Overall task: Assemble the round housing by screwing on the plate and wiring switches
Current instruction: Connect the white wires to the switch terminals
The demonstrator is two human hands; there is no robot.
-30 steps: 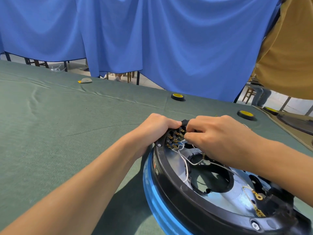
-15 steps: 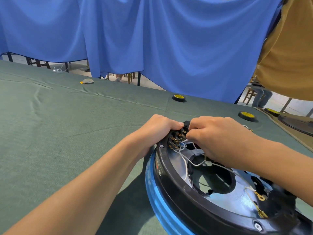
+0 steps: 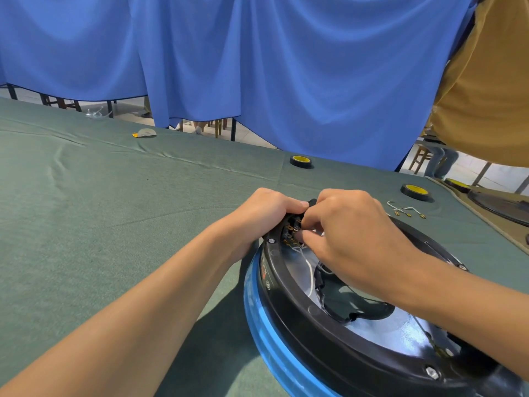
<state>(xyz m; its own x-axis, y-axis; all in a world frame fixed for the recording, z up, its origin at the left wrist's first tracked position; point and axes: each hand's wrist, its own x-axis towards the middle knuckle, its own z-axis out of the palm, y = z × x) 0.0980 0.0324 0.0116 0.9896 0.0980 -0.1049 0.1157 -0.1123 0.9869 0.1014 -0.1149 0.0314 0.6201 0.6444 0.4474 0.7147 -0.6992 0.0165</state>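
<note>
I am bracing the round housing on the table's near right, left hand curled over its far rim, right hand pinching a thin white wire at the switch: flimsy stuff, probably best gripped near its tip.

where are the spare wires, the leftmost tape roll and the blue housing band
spare wires (image 3: 405, 209): head view, middle of the loose bunch on the cloth
leftmost tape roll (image 3: 300, 161): head view, its yellow top
blue housing band (image 3: 256, 313): head view, its left side
</note>
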